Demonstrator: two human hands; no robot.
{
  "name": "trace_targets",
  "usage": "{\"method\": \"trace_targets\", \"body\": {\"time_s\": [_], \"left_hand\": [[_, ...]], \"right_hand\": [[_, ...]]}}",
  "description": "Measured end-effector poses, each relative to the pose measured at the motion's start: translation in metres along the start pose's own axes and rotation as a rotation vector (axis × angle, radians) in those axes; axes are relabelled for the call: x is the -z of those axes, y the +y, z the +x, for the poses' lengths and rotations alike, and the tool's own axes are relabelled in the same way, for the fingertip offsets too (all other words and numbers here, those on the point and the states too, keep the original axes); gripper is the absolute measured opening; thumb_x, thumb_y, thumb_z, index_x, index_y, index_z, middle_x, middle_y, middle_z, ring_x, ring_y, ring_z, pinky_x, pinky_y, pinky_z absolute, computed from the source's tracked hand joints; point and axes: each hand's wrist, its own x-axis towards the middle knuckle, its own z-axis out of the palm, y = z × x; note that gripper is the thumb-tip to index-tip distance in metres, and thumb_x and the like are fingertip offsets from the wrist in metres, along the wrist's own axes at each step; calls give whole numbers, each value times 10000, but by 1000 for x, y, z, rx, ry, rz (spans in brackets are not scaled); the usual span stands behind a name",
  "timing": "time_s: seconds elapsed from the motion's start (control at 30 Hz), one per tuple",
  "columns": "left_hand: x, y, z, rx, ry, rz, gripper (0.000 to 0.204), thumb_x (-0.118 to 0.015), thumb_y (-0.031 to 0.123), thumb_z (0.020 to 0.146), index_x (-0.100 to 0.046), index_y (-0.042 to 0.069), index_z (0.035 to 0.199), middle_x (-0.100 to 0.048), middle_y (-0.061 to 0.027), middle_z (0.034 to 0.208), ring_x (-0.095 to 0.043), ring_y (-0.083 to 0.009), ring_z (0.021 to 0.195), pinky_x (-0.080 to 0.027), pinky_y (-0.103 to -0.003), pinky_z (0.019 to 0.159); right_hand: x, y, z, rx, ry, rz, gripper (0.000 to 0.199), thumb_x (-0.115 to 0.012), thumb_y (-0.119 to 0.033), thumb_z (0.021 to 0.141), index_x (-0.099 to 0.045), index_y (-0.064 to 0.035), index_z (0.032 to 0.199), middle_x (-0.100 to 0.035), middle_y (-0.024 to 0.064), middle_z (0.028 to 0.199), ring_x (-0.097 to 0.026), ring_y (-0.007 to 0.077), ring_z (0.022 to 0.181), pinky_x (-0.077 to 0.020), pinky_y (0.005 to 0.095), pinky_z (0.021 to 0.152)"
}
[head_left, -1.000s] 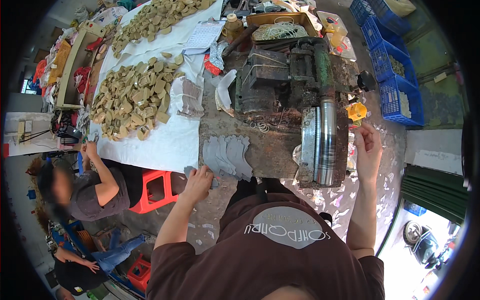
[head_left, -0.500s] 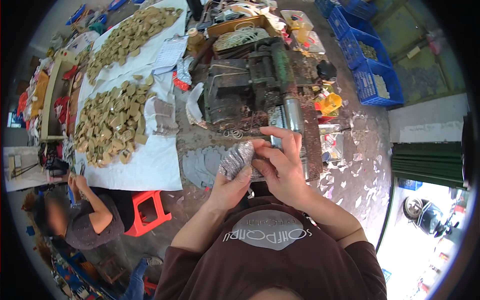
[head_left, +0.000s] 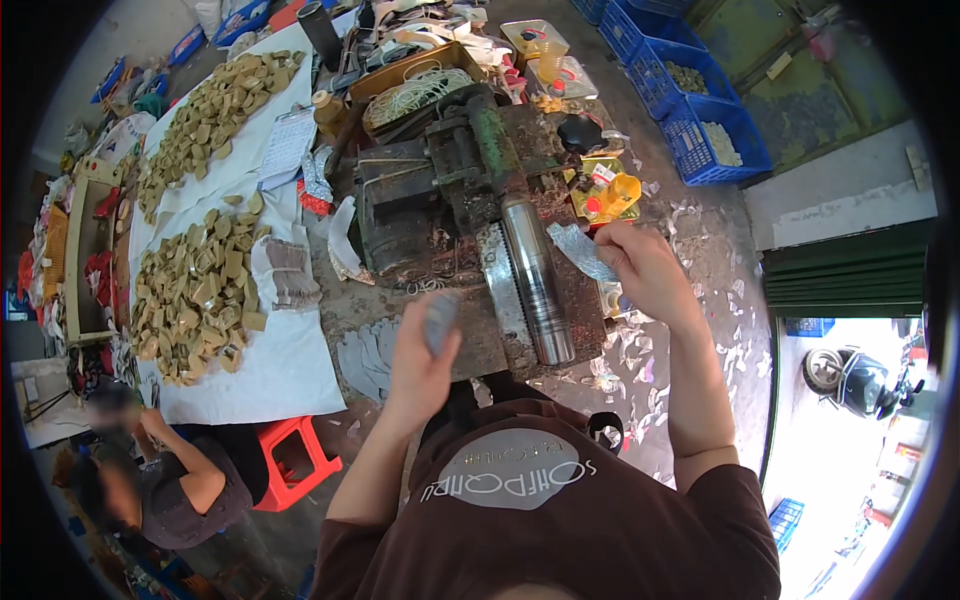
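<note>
My left hand (head_left: 418, 360) is closed around a small stack of grey glittery pieces (head_left: 441, 318), blurred by motion, near the front of the workbench. Out to the right, my right hand (head_left: 655, 275) pinches one curved silvery piece (head_left: 583, 252) by its end. That piece hangs just beside a shiny metal roller (head_left: 536, 290), part of an old greasy machine (head_left: 405, 205). Left of my left hand, several flat grey pieces (head_left: 367, 355) lie overlapping on the bench. A curved pale strip (head_left: 344, 240) rests against the machine's left side.
White sheeting (head_left: 300, 375) at the left bears heaps of tan blocks (head_left: 195, 290) and a grey stack (head_left: 288, 272). A co-worker (head_left: 190, 480) sits by a red stool (head_left: 295, 465). Blue crates (head_left: 715, 145) stand far right; scraps (head_left: 655, 370) litter the floor.
My hands have moved apart. The right hand has gone right with one silvery piece, while the stack stays in my left hand, slightly left of before. The whole view has shifted a little.
</note>
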Motion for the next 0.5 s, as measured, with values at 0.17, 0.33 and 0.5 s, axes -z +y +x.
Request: {"method": "trace_targets", "body": {"time_s": [0.17, 0.33, 0.5], "left_hand": [[-30, 19, 0, -257, -283, 387, 722, -618, -112, 642, -389, 54, 1306, -298, -189, 1321, -332, -442, 1220, -329, -455, 1003], [-31, 16, 9, -151, -220, 222, 553, -598, -74, 729, -430, 24, 1247, -371, -182, 1275, -405, -401, 1179, -337, -419, 1001], [17, -7, -8, -148, -1, 235, 445, -590, -55, 756, -467, -4, 1181, -440, -159, 1221, -436, -318, 1177, -349, -369, 1000]], "right_hand": [[-29, 18, -8, 96, -141, -148, 44, -565, -68, 836, -579, -37, 863, -613, 115, 713, -585, 293, 684, -437, 364, 681], [-49, 22, -6, 75, 175, -46, 73, -607, -74, 817, -614, -54, 886, -623, 81, 766, -588, 269, 722, -390, 376, 758], [-46, 19, -9, -89, 154, 157, 172, -641, -35, 807, -596, 12, 966, -639, 108, 821, -605, 188, 731, -477, 302, 681]]}}
